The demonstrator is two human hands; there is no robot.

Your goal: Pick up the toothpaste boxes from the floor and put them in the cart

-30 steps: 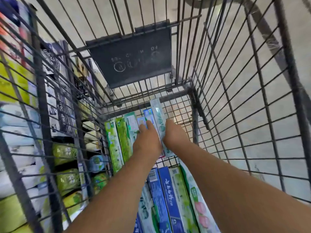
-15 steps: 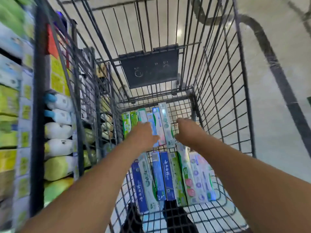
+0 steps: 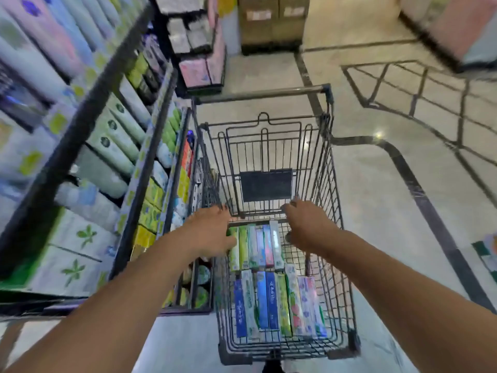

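The black wire cart point(image 3: 339, 211) stands in front of me, with its handle point(image 3: 261, 94) at the far end. Toothpaste boxes lie flat on its bottom in two rows: a far row point(image 3: 258, 246) of green, blue and pink boxes and a near row point(image 3: 271, 302) of blue, green and white ones. My left hand point(image 3: 212, 230) hovers over the left end of the far row, fingers relaxed, holding nothing. My right hand point(image 3: 306, 227) hangs above the right side of the cart, loosely curled and empty.
Store shelves point(image 3: 113, 162) packed with boxed and bottled goods run along the cart's left side. Pale tiled floor point(image 3: 390, 211) with dark lines spreads to the right. A green and white package point(image 3: 486, 254) lies on the floor at the right edge. Cardboard boxes point(image 3: 271, 20) stand far ahead.
My head has risen and pulled back, so the whole cart now shows. Both hands have lifted off the far row of boxes and moved apart above it.
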